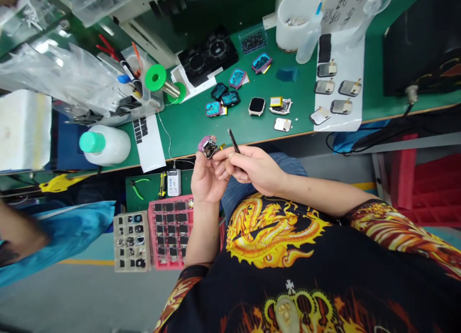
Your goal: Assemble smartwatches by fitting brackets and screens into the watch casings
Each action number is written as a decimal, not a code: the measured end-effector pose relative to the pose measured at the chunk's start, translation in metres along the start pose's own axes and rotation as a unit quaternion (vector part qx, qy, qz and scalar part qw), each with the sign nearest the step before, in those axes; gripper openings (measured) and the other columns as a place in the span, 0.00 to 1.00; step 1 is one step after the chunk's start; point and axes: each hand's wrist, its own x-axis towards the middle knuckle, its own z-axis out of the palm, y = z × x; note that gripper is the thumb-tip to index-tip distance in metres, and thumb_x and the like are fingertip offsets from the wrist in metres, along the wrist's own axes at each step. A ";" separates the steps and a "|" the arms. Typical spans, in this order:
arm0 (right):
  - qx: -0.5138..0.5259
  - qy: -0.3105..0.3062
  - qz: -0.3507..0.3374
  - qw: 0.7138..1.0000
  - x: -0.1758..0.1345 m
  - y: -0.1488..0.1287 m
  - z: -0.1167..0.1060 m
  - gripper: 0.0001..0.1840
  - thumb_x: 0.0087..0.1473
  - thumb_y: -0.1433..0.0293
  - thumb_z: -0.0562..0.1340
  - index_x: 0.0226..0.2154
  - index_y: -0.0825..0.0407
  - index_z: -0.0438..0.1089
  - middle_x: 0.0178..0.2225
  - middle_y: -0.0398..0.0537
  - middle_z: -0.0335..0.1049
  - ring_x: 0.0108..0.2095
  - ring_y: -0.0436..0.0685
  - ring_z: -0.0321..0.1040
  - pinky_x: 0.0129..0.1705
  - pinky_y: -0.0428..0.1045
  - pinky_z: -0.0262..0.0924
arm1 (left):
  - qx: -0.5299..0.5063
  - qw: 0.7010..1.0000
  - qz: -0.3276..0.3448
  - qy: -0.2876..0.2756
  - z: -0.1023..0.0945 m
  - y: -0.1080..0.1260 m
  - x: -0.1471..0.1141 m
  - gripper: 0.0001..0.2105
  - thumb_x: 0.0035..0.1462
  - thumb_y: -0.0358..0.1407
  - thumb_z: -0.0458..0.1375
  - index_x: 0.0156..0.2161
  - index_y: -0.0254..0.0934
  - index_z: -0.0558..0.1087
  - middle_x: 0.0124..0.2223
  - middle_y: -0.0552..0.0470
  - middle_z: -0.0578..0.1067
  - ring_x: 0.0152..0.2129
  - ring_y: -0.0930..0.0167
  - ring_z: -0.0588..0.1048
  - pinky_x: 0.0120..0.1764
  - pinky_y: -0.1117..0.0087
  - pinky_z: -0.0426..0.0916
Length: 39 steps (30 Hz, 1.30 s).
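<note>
My left hand (207, 182) is closed around an opened smartwatch case (209, 147) with a purple edge and bare metal parts inside. My right hand (257, 167) is closed on a dark, slim tool (233, 140) that points up and away; its exact kind is unclear. The right fingertips meet the left ones beside the case, where a bit of yellow shows. Beyond them on the green bench (187, 131) lie a square-faced smartwatch (257, 106), an opened pale case with a yellow battery (276, 101) and a loose screen (283, 124).
Several teal-backed watch cases (237, 77) lie farther back. At right, several screens (341, 106) rest on white paper. A solder spool (156, 77) and a white bottle (106, 143) stand at left. Lower down are a pink parts tray (151, 234) and another person's arm (21, 227).
</note>
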 end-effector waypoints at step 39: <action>0.003 -0.079 0.049 0.996 -0.004 -0.001 -0.026 0.30 0.52 0.51 0.84 0.38 0.51 0.70 0.30 0.36 0.74 0.20 0.40 0.48 0.22 0.42 0.41 | 0.222 0.960 0.153 -0.069 -0.025 0.026 -0.002 0.28 0.46 0.36 0.85 0.55 0.49 0.90 0.48 0.47 0.86 0.41 0.67 0.85 0.42 0.68 0.81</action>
